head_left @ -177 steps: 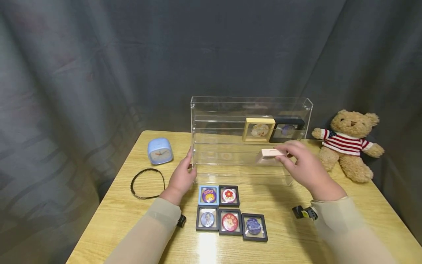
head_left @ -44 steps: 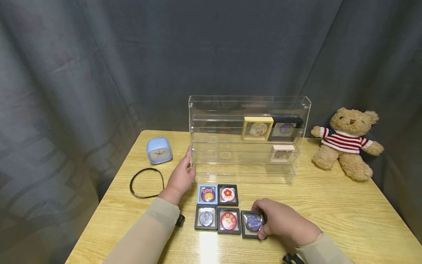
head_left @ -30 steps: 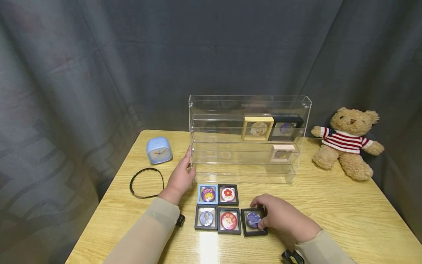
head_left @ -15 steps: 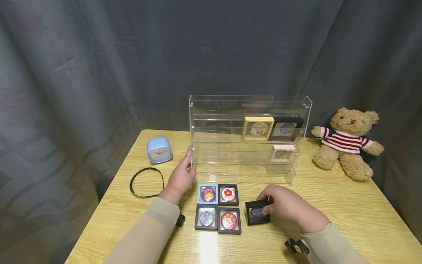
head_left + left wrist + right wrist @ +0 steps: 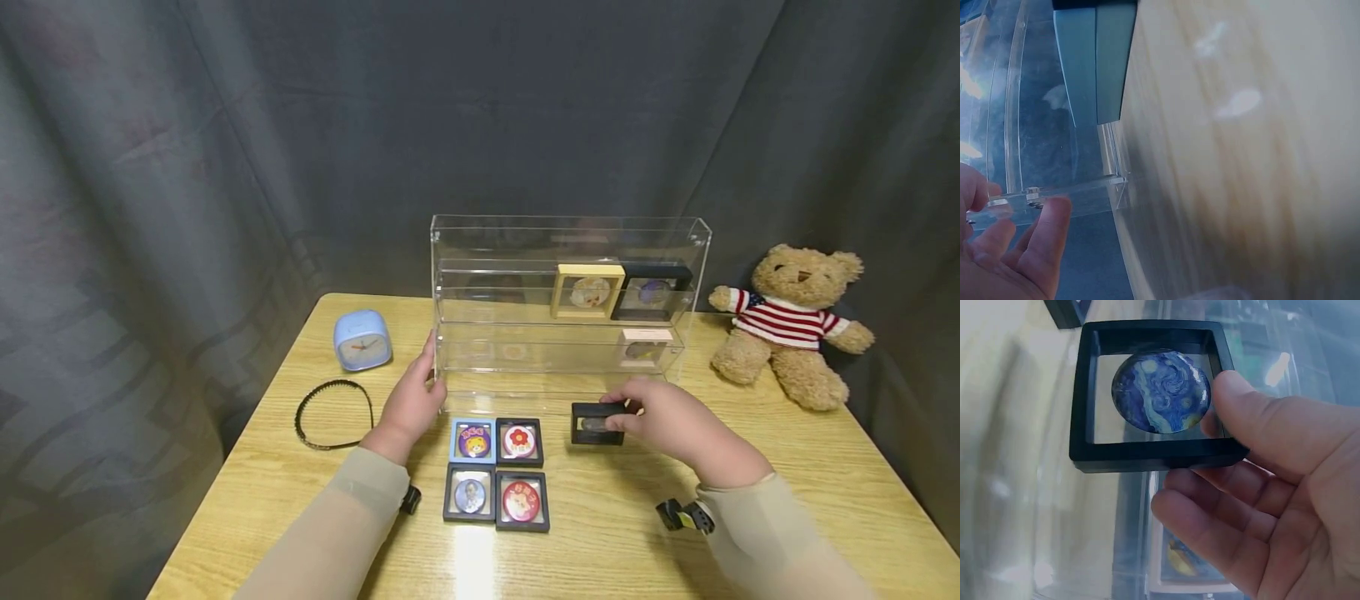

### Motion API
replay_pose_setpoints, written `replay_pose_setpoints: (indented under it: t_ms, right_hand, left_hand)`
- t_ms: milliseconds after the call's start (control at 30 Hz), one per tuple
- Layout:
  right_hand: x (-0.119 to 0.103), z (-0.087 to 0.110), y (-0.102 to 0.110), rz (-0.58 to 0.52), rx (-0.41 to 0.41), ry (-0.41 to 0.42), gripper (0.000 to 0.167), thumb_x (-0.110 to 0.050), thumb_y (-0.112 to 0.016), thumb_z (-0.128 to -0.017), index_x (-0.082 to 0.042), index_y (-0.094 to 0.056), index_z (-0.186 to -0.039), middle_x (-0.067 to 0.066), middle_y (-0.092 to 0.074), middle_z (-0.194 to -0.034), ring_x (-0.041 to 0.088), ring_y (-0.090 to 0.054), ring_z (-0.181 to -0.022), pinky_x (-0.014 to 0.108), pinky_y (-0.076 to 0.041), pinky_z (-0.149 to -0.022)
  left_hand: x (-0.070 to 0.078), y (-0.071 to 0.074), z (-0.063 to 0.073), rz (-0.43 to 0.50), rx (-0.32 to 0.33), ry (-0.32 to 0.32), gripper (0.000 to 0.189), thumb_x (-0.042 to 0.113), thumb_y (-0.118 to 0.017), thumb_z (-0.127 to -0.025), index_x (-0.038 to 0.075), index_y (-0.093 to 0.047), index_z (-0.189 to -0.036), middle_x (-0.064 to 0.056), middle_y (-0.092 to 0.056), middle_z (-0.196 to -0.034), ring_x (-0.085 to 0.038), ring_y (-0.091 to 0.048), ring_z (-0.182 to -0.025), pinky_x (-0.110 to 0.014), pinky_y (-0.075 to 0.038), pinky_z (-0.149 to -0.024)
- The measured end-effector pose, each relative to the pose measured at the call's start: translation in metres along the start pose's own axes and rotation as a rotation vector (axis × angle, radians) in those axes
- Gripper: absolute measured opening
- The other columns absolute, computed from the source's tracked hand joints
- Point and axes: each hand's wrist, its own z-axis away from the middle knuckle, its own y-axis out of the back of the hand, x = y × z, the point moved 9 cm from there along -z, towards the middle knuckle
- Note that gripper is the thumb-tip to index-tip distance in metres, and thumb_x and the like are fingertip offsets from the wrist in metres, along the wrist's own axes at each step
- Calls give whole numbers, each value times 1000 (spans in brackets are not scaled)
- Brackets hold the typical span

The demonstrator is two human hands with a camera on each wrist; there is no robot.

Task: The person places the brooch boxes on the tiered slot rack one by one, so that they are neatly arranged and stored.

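My right hand pinches a black display frame between thumb and fingers. Inside it sits a round badge with a blue swirling night-sky picture. In the head view the frame is raised above the table, tilted, before the clear acrylic display rack. My left hand holds the rack's left end panel, with thumb and fingers at its edge. A yellow frame and a black frame stand on an upper tier, right side. A pink frame stands lower right.
Flat on the table lie a blue frame, a black flower-badge frame, a black portrait-badge frame and a black red-badge frame. A blue clock and black headband lie left; a teddy bear sits right.
My right hand let go of the pink frame in the rack, then took the black night-sky frame from the table, tilting and carrying it toward the rack. My left hand stays on the rack.
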Motion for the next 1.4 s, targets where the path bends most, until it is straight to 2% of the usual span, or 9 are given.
replay_pose_setpoints:
  t_ms: [133,300,467,667,800,933,1233,1400]
  right_hand:
    - [2,-5,15,1,42,14,27,-23,-73,-91,-11,-72,-116,5,-66,-111,22,-61,-92,43,-53,-73]
    - [4,-9,34,-26,113,1,27,-24,-71,-93,-13,-70,-118,8,-63,-117,26,-60,-97,46,-53,-76]
    - [5,-10,53,-92,228,8,30,-21,-69,-95,-11,-68,-123,11,-59,-125,29,-62,-99,48,-55,-80]
    - [0,-11,73,-96,389,46,35,-23,-65,-98,-10,-65,-130,12,-58,-128,31,-60,-105,49,-55,-85]
    - [-1,-12,83,-119,465,51,34,-24,-64,-98,-9,-66,-129,11,-58,-129,30,-59,-108,49,-54,-87]
    - [0,-12,88,-151,500,34,34,-23,-66,-97,-9,-66,-128,11,-57,-129,29,-58,-110,47,-53,-89]
    - [8,-19,88,-189,500,-11,39,-31,-62,-98,-16,-63,-135,9,-54,-133,27,-55,-113,49,-51,-92]
    - [9,-24,88,-178,505,-16,37,-28,-65,-97,-14,-65,-132,10,-55,-132,29,-59,-108,47,-53,-88]
  left_hand:
    - [-1,0,0,-6,-2,-4,84,12,-54,-97,47,-4,-156,-14,-35,-156,-35,-47,-131,-50,-47,-100]
    - [-1,-1,-1,-10,-3,-10,85,12,-54,-97,48,-5,-156,-15,-36,-155,-35,-47,-130,-51,-46,-101]
    - [0,-1,0,-8,-7,-11,84,12,-54,-97,48,-5,-156,-15,-35,-155,-35,-47,-131,-51,-44,-103]
    - [0,-1,-1,-6,-10,-10,85,12,-54,-97,49,-4,-156,-15,-35,-155,-36,-47,-131,-52,-45,-101]
    - [-1,-1,-1,-11,-10,7,85,12,-53,-98,51,-3,-155,-15,-35,-156,-36,-47,-131,-52,-47,-99]
    - [-3,-2,-1,-9,-18,20,85,14,-52,-98,53,-2,-153,-13,-33,-157,-35,-46,-132,-52,-46,-101]
    - [-3,-1,-2,-6,-9,13,85,12,-54,-98,52,-4,-154,-12,-33,-157,-35,-47,-131,-52,-45,-102]
    - [-3,-2,-2,2,-11,5,84,12,-53,-97,50,-4,-155,-13,-33,-157,-36,-46,-131,-52,-46,-101]
